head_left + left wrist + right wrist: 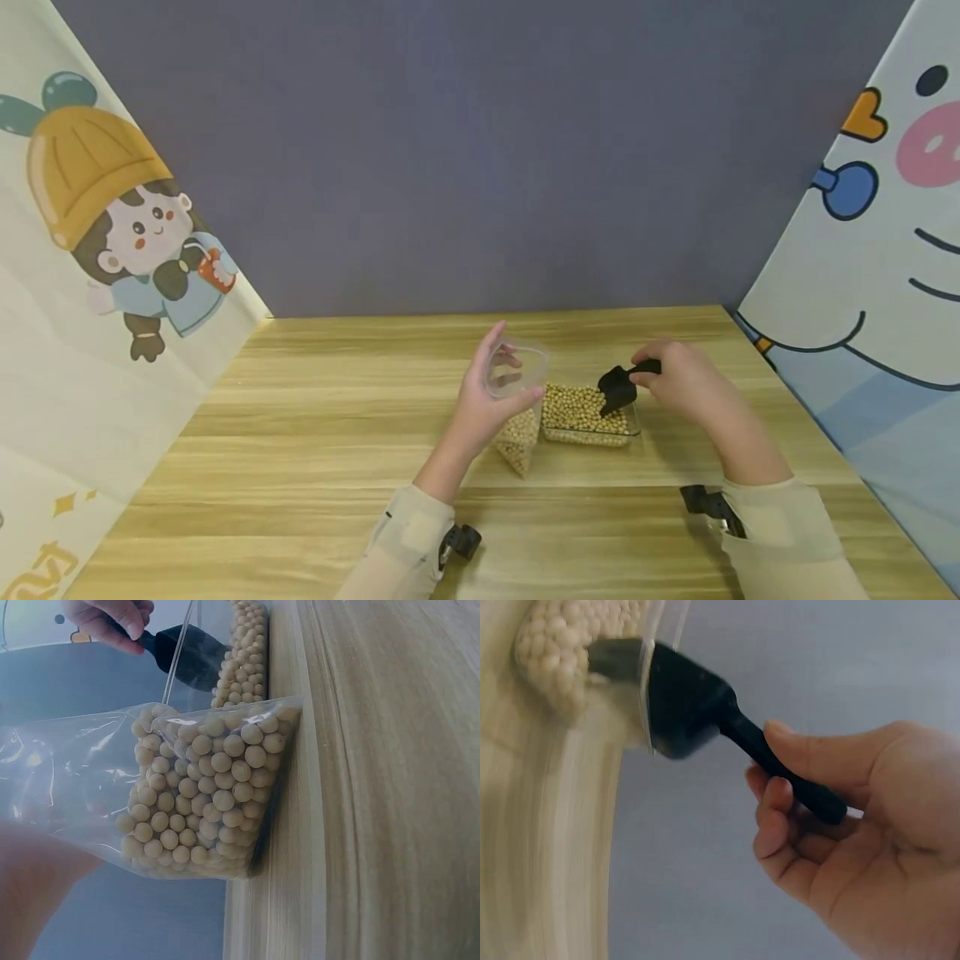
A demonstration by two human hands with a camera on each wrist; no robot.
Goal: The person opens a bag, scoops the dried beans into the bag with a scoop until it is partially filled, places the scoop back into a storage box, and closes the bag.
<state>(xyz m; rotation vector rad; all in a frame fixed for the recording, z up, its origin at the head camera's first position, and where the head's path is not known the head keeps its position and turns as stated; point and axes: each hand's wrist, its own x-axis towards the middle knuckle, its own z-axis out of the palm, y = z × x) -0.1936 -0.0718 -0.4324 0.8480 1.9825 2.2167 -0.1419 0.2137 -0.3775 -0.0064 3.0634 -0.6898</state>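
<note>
My left hand holds a clear plastic bag by its top, thumb and fingers spread around the opened mouth. Pale round beans, like soybeans, fill the bag's lower part, which reaches the table in the left wrist view. Just right of the bag stands a clear rectangular container of similar beans. With thumb and fingers, my right hand grips the handle of a black scoop. The scoop tilts down over the container's right side, its front edge among the beans and partly hidden.
The wood-grain table stretches out on both sides of the bag and container. A grey panel rises behind it. Printed cartoon sheets flank the left and right sides. Small black devices are strapped at both wrists.
</note>
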